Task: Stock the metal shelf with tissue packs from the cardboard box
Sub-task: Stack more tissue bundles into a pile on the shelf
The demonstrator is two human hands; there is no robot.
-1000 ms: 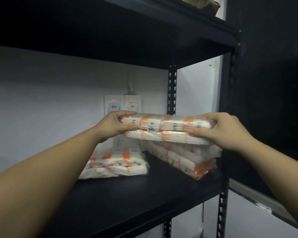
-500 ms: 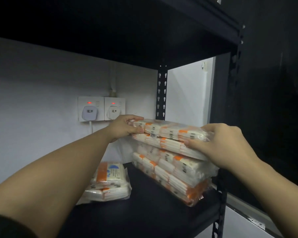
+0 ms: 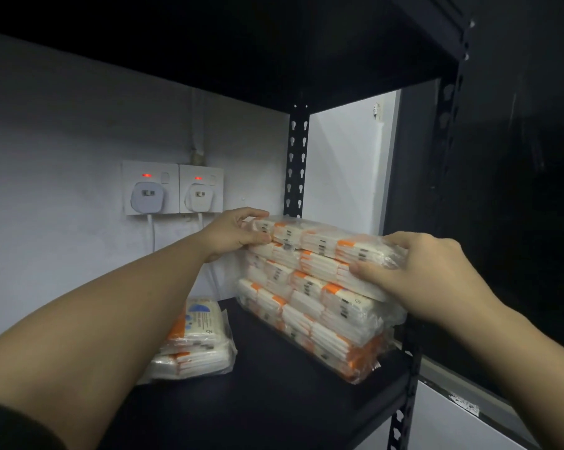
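A white and orange tissue pack (image 3: 319,243) wrapped in clear plastic lies on top of a stack of like packs (image 3: 316,316) at the right end of the black metal shelf (image 3: 274,394). My left hand (image 3: 233,232) grips the pack's far left end, thumb underneath and fingers on top. Its near right end is held by my right hand (image 3: 417,274), the thumb pressed along the side. Another tissue pack (image 3: 196,339) lies apart at the left of the shelf board. The cardboard box is out of view.
Two wall sockets with plugs and red lights (image 3: 173,190) sit on the white wall behind the shelf, cables hanging down. A perforated black upright (image 3: 296,164) stands at the back, another (image 3: 404,401) at the front right. The upper shelf board (image 3: 241,43) hangs low overhead.
The pack in both hands has come down onto the stack at the right. The view has shifted right and closer, so the sockets and the left pack show more fully.
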